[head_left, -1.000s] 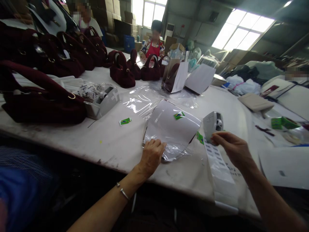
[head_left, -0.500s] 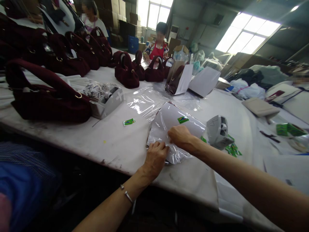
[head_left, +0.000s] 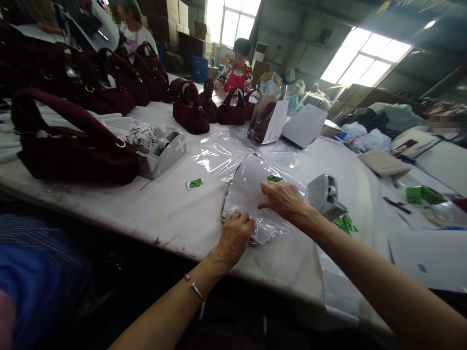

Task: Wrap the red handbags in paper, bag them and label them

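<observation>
A clear plastic bag (head_left: 241,187) lies flat on the table in front of me, with a white sheet showing through it. My left hand (head_left: 236,234) is at its near edge, fingers curled closed on the plastic. Over the bag's right half is my right hand (head_left: 282,198), its thumb and fingers apart with nothing visible between them. Just beyond those fingers shows a small green packet (head_left: 273,178), partly covered by the hand. A grey-white tape dispenser (head_left: 323,194) stands to the right, close to my right wrist.
Dark red handbags (head_left: 76,146) line the left and back of the table (head_left: 171,209). A second dispenser (head_left: 164,155) stands at left, near another green packet (head_left: 194,183). More green packets (head_left: 345,221) lie at right. A person in a red apron (head_left: 235,80) is across the table.
My right hand has loosened from a closed grip on the plastic and lifted slightly, its fingers spreading. My left hand has stayed at the bag's near edge.
</observation>
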### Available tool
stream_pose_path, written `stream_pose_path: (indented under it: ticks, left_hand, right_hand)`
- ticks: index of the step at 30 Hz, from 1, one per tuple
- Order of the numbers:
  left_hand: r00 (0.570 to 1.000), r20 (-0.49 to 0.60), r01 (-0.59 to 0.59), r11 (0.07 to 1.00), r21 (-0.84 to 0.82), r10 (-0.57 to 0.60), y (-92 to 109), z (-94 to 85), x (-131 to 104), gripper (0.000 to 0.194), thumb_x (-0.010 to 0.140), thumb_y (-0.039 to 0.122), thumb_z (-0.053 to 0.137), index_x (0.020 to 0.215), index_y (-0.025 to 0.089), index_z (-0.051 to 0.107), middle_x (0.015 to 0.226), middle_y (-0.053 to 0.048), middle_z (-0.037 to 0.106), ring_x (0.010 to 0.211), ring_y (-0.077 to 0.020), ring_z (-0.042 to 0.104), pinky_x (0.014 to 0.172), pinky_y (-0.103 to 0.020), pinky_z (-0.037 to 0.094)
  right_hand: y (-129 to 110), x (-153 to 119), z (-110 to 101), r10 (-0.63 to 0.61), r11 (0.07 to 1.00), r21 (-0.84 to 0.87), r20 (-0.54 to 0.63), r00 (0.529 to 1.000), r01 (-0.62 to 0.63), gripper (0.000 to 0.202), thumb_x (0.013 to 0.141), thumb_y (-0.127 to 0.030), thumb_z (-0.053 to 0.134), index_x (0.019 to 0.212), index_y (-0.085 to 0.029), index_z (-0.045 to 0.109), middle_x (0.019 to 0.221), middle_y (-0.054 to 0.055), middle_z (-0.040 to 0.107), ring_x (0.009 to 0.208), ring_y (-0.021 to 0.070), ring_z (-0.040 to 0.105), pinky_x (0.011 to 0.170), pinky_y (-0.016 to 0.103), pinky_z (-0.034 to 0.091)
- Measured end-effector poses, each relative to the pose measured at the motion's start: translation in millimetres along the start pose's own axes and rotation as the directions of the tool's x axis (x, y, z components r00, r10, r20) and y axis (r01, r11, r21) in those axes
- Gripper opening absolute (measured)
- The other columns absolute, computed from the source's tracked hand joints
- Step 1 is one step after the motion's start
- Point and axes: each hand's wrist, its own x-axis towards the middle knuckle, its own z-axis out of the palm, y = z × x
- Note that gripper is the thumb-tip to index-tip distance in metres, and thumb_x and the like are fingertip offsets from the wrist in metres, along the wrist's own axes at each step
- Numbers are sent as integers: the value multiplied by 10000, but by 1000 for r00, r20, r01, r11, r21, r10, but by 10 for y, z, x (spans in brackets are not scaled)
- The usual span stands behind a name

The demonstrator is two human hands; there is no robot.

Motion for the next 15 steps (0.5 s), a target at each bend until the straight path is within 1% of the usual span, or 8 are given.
stream_pose_path:
  ticks: [2, 4, 7, 9, 10, 11, 13, 15]
  left_hand:
    - [1000, 4, 2, 1000, -4, -2, 3, -10, -1, 119, 947, 154, 569, 903, 202, 670, 895, -62, 623, 899, -239, 563, 781, -392, 443]
    - [1000, 9, 3, 1000, -6, -3, 7, -15, 2, 125, 942, 139, 567, 910, 204, 669, 897, -64, 619, 903, -238, 566, 785, -391, 448]
    - [1000, 16, 0, 1000, -4, 0, 11, -13, 19, 126, 942, 135, 558, 921, 202, 662, 909, -68, 624, 913, -243, 573, 794, -400, 462]
    - [1000, 27, 3, 1000, -21, -2, 1, -14, 25, 129, 946, 136, 546, 936, 202, 657, 911, -67, 630, 910, -246, 583, 803, -408, 480]
    - [1000, 27, 4, 999, -46, -3, -11, -20, 19, 127, 947, 137, 543, 962, 202, 651, 916, -64, 633, 908, -243, 591, 812, -409, 492]
    - [1000, 13, 3, 996, -85, -2, -28, -33, 3, 131, 946, 136, 545, 1010, 201, 639, 946, -64, 637, 926, -241, 600, 830, -407, 504]
    - [998, -63, -3, 985, -172, -8, -72, -79, -66, 209, 935, 141, 572, 1136, 196, 583, 1111, -87, 624, 1052, -244, 602, 898, -400, 517]
    - [985, -170, -7, 978, -210, -30, -122, -149, -176, 348, 910, 163, 625, 1237, 186, 506, 1311, -131, 540, 1210, -261, 546, 974, -409, 502]
  right_hand:
    - [-76, -74, 37, 7, 1000, 4, 13, 1000, -7, 294, 780, -339, 827, 903, -201, 598, 903, 111, 716, 790, 271, 671, 636, 310, 361]
    - [-154, -158, 67, 60, 998, 15, -26, 998, -60, 216, 822, -280, 780, 917, -197, 605, 919, 104, 716, 795, 255, 669, 644, 302, 365]
    - [-260, -292, 133, 125, 973, 210, -133, 983, -96, 104, 888, -286, 689, 927, -218, 622, 926, 57, 707, 779, 203, 651, 656, 281, 386]
    - [-320, -355, 227, 95, 933, 357, -120, 988, -47, 48, 918, -250, 624, 887, -220, 646, 912, 41, 703, 780, 181, 640, 680, 268, 407]
    - [-344, -372, 288, 71, 916, 399, -90, 993, -30, 87, 923, -211, 594, 866, -214, 660, 906, 44, 703, 792, 178, 638, 699, 263, 415]
    - [-361, -377, 352, 56, 907, 420, -56, 997, -27, 126, 921, -174, 572, 854, -206, 674, 906, 52, 705, 809, 180, 639, 717, 260, 421]
    - [-373, -366, 468, 66, 904, 423, -7, 998, -57, 159, 912, -141, 555, 868, -190, 699, 923, 69, 709, 836, 189, 641, 740, 260, 426]
    - [-361, -343, 538, 87, 901, 426, -1, 996, -78, 147, 911, -159, 567, 905, -190, 711, 948, 74, 712, 854, 195, 644, 753, 262, 430]
